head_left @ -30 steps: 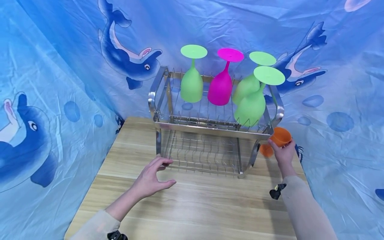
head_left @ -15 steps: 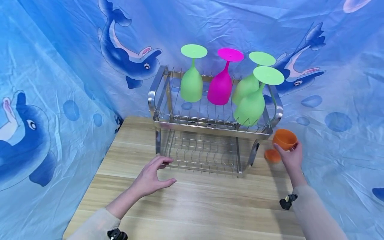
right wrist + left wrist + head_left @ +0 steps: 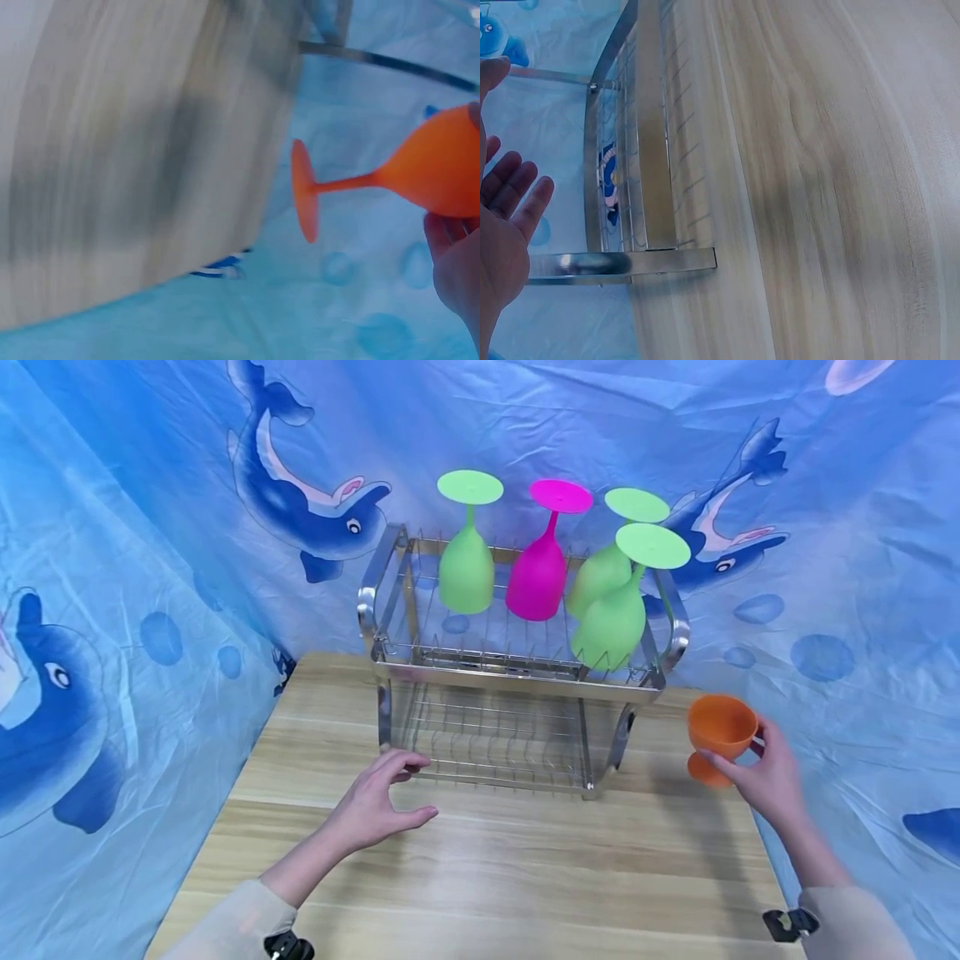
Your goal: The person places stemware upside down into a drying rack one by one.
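An orange goblet (image 3: 712, 739) is held around its bowl by my right hand (image 3: 772, 777), mouth up and base below, to the right of the metal dish rack (image 3: 517, 683). The right wrist view shows the goblet's stem and round foot (image 3: 304, 191) apart from the table. My left hand (image 3: 367, 803) holds nothing; its thumb and fingers are spread by the rack's front left leg. On the upper tier, upside down, are a pink goblet (image 3: 536, 581), a green goblet (image 3: 467, 578) to its left, and two more green goblets, one front (image 3: 611, 628) and one behind (image 3: 596, 581), on the right.
The rack's lower tier (image 3: 495, 735) has bare wires showing. It stands on a wooden table (image 3: 510, 877), toward the back. A blue dolphin-print curtain (image 3: 150, 510) surrounds the table on the back and sides.
My right hand has carried the orange goblet away from the rack's right side, rightward and toward me. My left hand has stayed in nearly the same place. The head view has shifted slightly.
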Demonstrator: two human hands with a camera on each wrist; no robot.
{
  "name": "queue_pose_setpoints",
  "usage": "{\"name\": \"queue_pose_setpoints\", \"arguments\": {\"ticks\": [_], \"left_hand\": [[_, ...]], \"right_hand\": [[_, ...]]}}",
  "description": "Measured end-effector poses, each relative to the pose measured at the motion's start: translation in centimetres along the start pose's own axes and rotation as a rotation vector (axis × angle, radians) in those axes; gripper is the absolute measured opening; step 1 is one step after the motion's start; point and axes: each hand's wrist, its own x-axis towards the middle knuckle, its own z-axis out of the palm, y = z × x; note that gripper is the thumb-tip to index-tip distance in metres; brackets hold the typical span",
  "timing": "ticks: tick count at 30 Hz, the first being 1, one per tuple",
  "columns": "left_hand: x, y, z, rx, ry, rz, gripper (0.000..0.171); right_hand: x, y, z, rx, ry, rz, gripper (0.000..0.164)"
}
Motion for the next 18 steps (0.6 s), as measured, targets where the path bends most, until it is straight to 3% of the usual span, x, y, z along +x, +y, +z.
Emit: {"name": "queue_pose_setpoints", "arguments": {"ticks": [9,18], "left_hand": [[-0.2,0.8,-0.3,0.047,-0.026,0.033,0.064],[0.4,2.8,-0.4,0.095,-0.044,0.067,0.066]], "right_hand": [[-2.2,-6.5,-2.7,-0.131,-0.153,-0.248,0.090],[-3.7,-12.5,-2.7,-0.169,-0.214,-0.485,0.089]]}}
